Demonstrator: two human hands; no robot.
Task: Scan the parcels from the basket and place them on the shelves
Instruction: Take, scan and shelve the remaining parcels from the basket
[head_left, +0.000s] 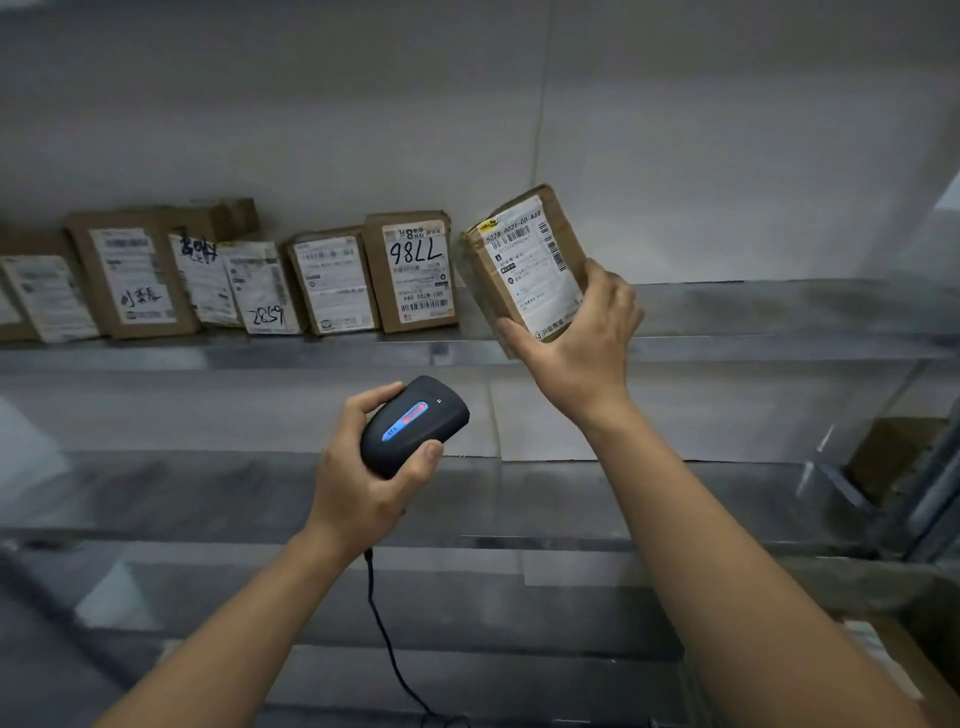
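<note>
Parcel (524, 265), a small brown cardboard box with a white shipping label facing the camera, held up in the right hand (582, 338) just above the front lip of the upper metal shelf (779, 306). Fingers of that hand wrap its lower end, thumb on the left edge, the others round the right side; grip looks firm. Long axis stands near upright, top leaning left toward the row of parcels already shelved. Nearest of that row is the box marked 7786 (413, 270), just to the left, a narrow gap between the two. Farther left, more labelled boxes (130, 275) lean against the back wall. Left hand (363, 467) low and nearer the camera, fingers curled round a black handheld scanner (413, 423), its cable (389, 639) trailing down; scanner nose points up and right, roughly at the held parcel. No scan beam visible on the label, so whether it has been read cannot be told. Judgement: parcel is at the shelving stage. Open shelf space lies straight beyond and to the right of the held box, so the move turns on pushing it away and down, base onto the shelf, next to 7786. Right hand does this alone. Basket not clearly in view.
</note>
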